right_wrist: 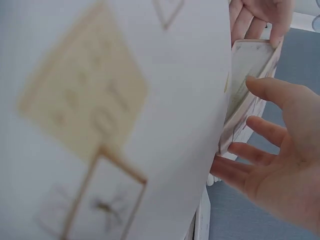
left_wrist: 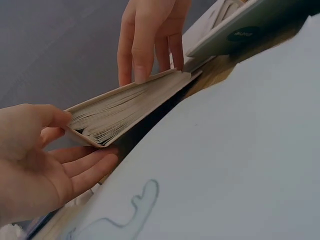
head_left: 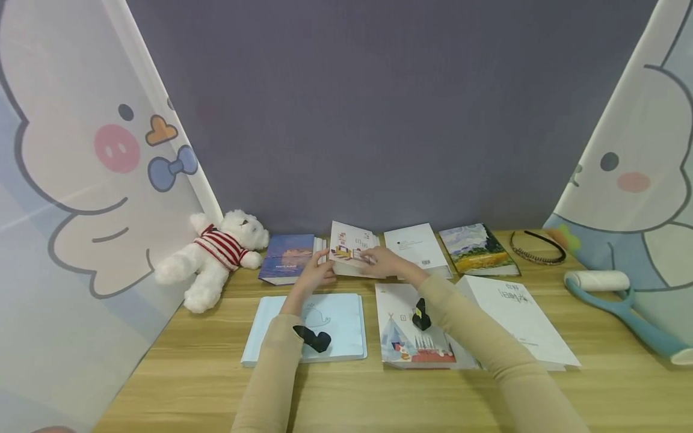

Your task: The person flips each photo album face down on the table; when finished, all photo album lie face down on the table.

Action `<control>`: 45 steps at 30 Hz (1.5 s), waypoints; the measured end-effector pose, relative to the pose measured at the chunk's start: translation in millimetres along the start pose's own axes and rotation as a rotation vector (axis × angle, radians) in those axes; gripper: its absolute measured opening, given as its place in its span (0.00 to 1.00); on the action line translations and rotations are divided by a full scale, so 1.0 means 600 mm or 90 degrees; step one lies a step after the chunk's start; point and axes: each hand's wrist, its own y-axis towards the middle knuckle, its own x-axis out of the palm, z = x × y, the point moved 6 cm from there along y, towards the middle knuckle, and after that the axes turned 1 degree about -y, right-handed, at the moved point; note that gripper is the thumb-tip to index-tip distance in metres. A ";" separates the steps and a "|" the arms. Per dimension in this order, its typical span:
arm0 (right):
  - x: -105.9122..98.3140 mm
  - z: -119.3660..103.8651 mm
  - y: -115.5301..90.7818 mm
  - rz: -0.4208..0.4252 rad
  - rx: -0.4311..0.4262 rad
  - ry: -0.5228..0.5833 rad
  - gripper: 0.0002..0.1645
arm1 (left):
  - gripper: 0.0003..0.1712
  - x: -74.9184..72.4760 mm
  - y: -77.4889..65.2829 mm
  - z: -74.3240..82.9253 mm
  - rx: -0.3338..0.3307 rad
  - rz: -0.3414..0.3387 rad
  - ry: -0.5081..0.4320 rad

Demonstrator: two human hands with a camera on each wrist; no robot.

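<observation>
The left hand [head_left: 316, 273] pinches a corner of the illustrated book [head_left: 352, 243], thumb on the upper cover and fingers half spread beneath. The right hand [head_left: 384, 263] is part closed at the same book's right side, a cover edge lying between thumb and bent fingers; firmness of hold cannot be told. The book is in the middle of the back row, between the blue photo album [head_left: 287, 258] and the white-covered book [head_left: 418, 245], with the light blue book [head_left: 343, 325] in front. In the left wrist view the left fingers pass below the lower cover, so that corner is judged clear of the table [head_left: 178, 373]. The pages [left_wrist: 112, 112] face the wearer and fan slightly, the covers standing apart at the left corner. Recommended practice: support the lower cover from beneath, press both covers evenly so that the block does not splay, and keep fingertips off the loose leaves. Both sides should be held level. Principal risk, in judgement: catching the neighbouring album or the white cover, as clearance either side is slight.
</observation>
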 end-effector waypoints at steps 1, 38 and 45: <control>-0.002 0.000 0.001 0.003 -0.001 0.006 0.33 | 0.31 0.000 0.000 0.004 0.005 0.000 -0.002; -0.025 -0.023 0.016 0.152 0.007 0.177 0.34 | 0.30 0.001 -0.009 0.041 0.080 0.009 -0.142; -0.031 -0.037 0.006 0.165 -0.008 0.214 0.33 | 0.29 0.004 -0.012 0.041 0.101 -0.008 -0.143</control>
